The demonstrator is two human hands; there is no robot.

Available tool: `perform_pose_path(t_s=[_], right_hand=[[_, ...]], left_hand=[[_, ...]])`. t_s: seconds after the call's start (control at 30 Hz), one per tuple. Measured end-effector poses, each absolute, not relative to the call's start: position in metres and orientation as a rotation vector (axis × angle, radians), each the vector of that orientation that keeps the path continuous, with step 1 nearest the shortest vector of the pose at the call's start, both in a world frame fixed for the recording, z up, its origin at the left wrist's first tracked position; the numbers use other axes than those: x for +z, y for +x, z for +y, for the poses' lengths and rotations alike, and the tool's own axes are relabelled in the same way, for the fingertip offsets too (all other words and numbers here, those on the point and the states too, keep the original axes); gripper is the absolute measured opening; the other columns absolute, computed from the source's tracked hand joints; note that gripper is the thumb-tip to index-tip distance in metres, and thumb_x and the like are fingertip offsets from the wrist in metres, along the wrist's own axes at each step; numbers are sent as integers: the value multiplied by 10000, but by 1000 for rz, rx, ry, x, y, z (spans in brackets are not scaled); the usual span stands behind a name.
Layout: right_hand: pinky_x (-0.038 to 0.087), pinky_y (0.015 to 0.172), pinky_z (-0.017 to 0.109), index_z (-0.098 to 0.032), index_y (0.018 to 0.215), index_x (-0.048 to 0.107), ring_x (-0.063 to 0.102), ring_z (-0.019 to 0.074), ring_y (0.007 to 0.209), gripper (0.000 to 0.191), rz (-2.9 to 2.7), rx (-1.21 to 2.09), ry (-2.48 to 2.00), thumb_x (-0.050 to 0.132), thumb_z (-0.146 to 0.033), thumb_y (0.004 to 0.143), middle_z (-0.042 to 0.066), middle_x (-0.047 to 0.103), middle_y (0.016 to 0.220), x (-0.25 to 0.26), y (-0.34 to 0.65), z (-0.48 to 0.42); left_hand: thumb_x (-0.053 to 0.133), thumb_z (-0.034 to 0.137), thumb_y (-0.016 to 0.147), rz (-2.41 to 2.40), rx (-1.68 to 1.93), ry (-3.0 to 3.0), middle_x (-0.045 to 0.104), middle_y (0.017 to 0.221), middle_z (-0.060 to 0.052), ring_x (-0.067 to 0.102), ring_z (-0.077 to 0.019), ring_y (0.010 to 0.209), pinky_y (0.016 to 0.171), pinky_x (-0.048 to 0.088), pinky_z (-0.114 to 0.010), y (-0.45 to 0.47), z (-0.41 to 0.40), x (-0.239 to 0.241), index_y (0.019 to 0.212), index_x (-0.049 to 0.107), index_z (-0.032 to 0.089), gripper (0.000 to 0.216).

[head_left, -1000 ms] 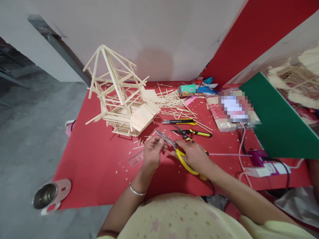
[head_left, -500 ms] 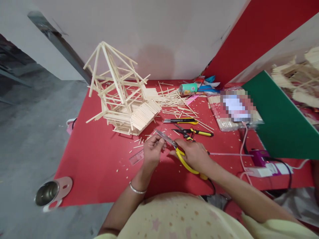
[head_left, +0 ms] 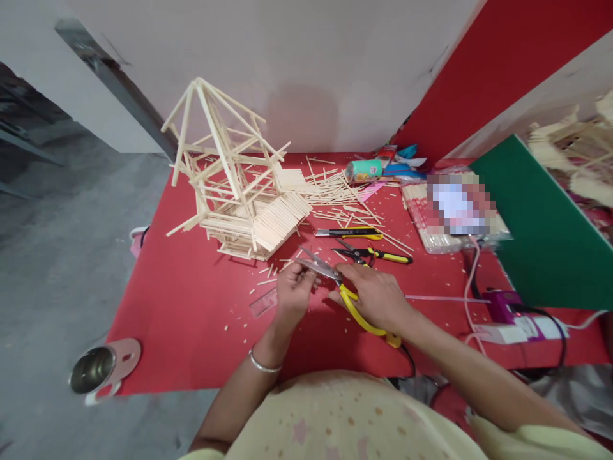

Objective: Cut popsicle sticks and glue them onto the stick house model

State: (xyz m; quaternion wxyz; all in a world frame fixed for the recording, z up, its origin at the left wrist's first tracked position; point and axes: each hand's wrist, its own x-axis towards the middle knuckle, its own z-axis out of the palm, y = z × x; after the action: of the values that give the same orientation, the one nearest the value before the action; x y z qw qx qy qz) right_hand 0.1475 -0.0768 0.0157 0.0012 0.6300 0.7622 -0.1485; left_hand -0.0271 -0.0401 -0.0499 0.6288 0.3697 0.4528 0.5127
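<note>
My right hand (head_left: 378,295) grips yellow-handled scissors (head_left: 335,281), their blades pointing left toward my left hand (head_left: 293,292). My left hand pinches a small thin stick piece at the blades; the piece itself is hard to make out. Both hands hover over the red sheet (head_left: 191,306) in front of a house frame of thin wooden sticks (head_left: 234,191). Short stick offcuts (head_left: 266,275) lie scattered just beyond my left hand.
A yellow box cutter (head_left: 349,234) and yellow-handled pliers (head_left: 371,255) lie beyond the scissors. Loose sticks (head_left: 335,191), a packet of sticks (head_left: 431,230), a purple glue gun (head_left: 502,305), a power strip (head_left: 522,329) and a green board (head_left: 541,236) are on the right. A steel cup (head_left: 90,370) stands on the floor at left.
My hands and the scissors have barely moved; the view has shifted slightly. The scissor blades look a little more closed near my left fingers.
</note>
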Motion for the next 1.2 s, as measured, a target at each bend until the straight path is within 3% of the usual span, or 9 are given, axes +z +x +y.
perform_pose_path(t_s=[0.63, 0.83, 0.93, 1.03, 1.2], right_hand=[[315, 622, 283, -217, 1197, 589, 683, 235, 804, 455, 2398, -315, 1906, 405, -575, 983, 108, 736, 1007, 12, 151, -76], [315, 592, 270, -177, 1157, 637, 684, 222, 714, 468, 2397, -472, 2003, 375, -535, 1006, 88, 734, 782, 4, 163, -77], [348, 588, 272, -169, 1151, 654, 669, 218, 673, 490, 2416, -553, 2223, 467, -580, 962, 81, 729, 767, 7, 169, -74], [442, 636, 280, -183, 1130, 666, 660, 201, 709, 483, 2448, -893, 2559, 619, -591, 876, 62, 729, 826, 12, 166, -70], [479, 515, 253, -231, 1161, 594, 593, 136, 561, 589, 1983, -2168, 2839, 802, -549, 712, -22, 672, 742, 9, 131, -66]], left_hand=[[780, 403, 774, 934, 1187, 715, 626, 581, 2, 539, -100, 484, 487, 426, -218, -19, -47, -68, 793, 653, 157, 277], [770, 383, 797, 897, 1194, 644, 648, 676, 2, 554, -90, 522, 481, 428, -211, -18, -45, -63, 846, 666, 162, 248], [785, 390, 782, 893, 1192, 614, 655, 695, -4, 559, -87, 529, 483, 429, -212, -18, -43, -59, 837, 670, 158, 264], [815, 402, 745, 905, 1148, 577, 640, 646, -1, 537, -81, 506, 477, 407, -210, -17, -43, -54, 827, 680, 147, 300], [874, 385, 667, 862, 1101, 451, 581, 581, 38, 465, -51, 460, 440, 331, -185, -16, -44, -49, 864, 703, 152, 350]])
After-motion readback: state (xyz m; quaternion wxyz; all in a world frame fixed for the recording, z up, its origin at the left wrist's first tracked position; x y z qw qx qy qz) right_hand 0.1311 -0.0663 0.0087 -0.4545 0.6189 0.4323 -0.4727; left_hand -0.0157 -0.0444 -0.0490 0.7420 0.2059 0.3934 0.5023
